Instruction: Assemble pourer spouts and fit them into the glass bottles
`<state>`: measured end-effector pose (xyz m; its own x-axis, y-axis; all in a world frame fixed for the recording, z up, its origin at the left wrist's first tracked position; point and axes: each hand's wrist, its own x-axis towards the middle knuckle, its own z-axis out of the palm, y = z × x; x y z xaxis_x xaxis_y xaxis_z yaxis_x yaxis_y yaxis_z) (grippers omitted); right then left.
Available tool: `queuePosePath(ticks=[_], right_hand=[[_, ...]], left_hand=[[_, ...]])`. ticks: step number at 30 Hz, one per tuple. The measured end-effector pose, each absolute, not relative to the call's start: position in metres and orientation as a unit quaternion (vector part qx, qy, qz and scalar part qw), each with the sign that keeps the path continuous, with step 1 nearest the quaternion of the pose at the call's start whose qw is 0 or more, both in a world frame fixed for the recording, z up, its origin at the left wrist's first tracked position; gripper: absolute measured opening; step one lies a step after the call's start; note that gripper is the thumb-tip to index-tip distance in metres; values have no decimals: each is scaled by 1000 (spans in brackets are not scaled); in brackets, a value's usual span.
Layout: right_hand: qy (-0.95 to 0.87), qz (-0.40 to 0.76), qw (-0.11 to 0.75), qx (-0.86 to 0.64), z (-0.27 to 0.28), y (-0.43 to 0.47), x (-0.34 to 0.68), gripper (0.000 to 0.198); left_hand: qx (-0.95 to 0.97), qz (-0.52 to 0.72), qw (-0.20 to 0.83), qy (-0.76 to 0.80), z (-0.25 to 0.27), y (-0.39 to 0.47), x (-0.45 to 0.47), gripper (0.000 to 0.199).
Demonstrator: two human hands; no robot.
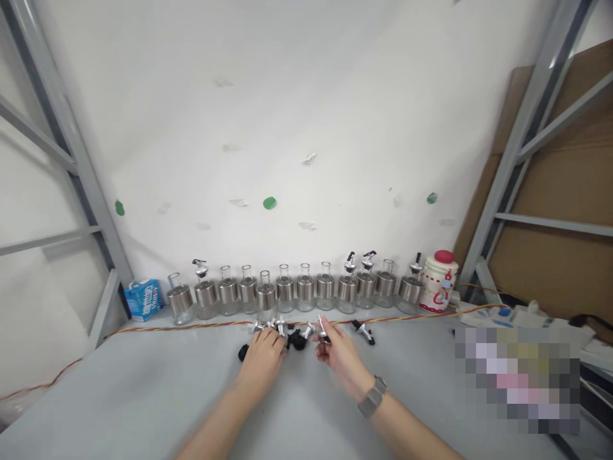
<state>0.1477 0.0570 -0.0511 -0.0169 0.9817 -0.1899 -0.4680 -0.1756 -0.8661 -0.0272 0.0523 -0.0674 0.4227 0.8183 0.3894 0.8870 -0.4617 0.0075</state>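
My right hand (342,358), with a grey watch on its wrist, pinches a silver and black bottle pourer (324,335) just above the table. Over on the left, my left hand (262,358) is curled down on the pourers at the table; its fingertips are partly hidden, and a silver pourer (258,328) shows at them. Between the hands lie loose pourers with black stoppers (299,340). Another pourer (364,332) lies to the right of my right hand. Behind them stands a row of glass bottles (265,295) with steel sleeves; several carry pourers (368,260), others have open necks.
A blue carton (144,300) stands at the row's left end, a white canister with a red lid (438,281) at its right. A twisted red and yellow wire (191,328) crosses the table in front of the bottles. Grey metal posts (507,160) flank the white wall.
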Motion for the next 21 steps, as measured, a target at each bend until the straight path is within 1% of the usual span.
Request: queuePosePath(ticks=[2,5,7,14,21], right_hand=[[-294,660,560,-405,-52,57,148,37],[-286,676,556,-391,-52,56,148,34],[-287,675,554,-393,-53,56,148,33],[-293,664,558,-403,-54,58,150,30],[-307,653,561,-406,-54,58,150,36]], left_hand=[[-832,-180,105,-514,-69,52,-25,21],[-849,-180,110,-484,-74,53,-22,36],[-865,-171,104,-459,-77,54,-21,38],[-855,-170,90,-481,-69,51,-27,23],[-798,-219,88,-555,-59,56,-33,25]])
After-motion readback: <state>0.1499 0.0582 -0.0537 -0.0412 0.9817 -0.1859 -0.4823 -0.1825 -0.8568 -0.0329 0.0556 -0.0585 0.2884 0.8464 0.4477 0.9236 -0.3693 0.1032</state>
